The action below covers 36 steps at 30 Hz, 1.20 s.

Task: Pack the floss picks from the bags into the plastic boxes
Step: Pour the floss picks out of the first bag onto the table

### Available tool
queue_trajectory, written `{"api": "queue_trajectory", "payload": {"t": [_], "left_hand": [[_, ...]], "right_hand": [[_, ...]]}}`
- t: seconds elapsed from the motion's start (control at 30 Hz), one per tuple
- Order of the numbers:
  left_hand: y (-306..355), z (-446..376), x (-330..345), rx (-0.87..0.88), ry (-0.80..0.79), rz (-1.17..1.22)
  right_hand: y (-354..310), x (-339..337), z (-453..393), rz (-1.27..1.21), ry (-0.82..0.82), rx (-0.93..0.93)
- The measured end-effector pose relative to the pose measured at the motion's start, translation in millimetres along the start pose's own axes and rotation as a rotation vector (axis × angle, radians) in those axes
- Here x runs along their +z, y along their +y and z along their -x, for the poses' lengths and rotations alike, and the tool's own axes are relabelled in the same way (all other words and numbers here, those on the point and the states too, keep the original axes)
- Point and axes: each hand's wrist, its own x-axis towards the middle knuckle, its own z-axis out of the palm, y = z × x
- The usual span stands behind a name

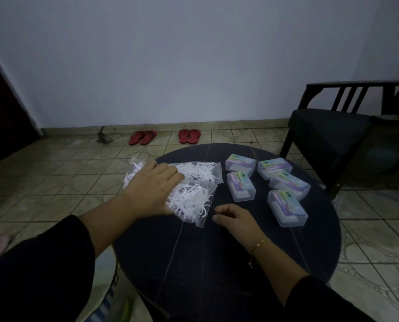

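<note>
Clear plastic bags of white floss picks lie on the left of a round dark table: a far bag, a near bag, and one partly hidden at the table's edge. My left hand rests on top of the bags, fingers spread over them. My right hand lies on the table just right of the near bag, fingers loosely curled, holding nothing. Several small clear plastic boxes with coloured labels stand shut on the right, among them box, box and box.
A dark armchair stands at the right, behind the table. Two pairs of red flip-flops, pair and pair, lie on the tiled floor by the wall. A dark door is at the left.
</note>
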Motion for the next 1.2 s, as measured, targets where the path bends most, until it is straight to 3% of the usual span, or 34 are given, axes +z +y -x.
{"api": "queue_trajectory", "payload": {"t": [0.23, 0.4, 0.8, 1.2], "left_hand": [[8, -5, -8, 0.023, -0.04, -0.066], [5, -2, -9, 0.005, -0.071, -0.089], [9, -8, -14, 0.006, -0.076, -0.115], [1, -8, -27, -0.046, -0.148, -0.198]], "right_hand": [[-6, 2, -4, 0.032, 0.011, -0.12], [7, -7, -9, 0.117, 0.092, -0.078], [5, 6, -20, 0.125, 0.043, -0.122], [10, -4, -19, 0.232, 0.067, -0.022]]}}
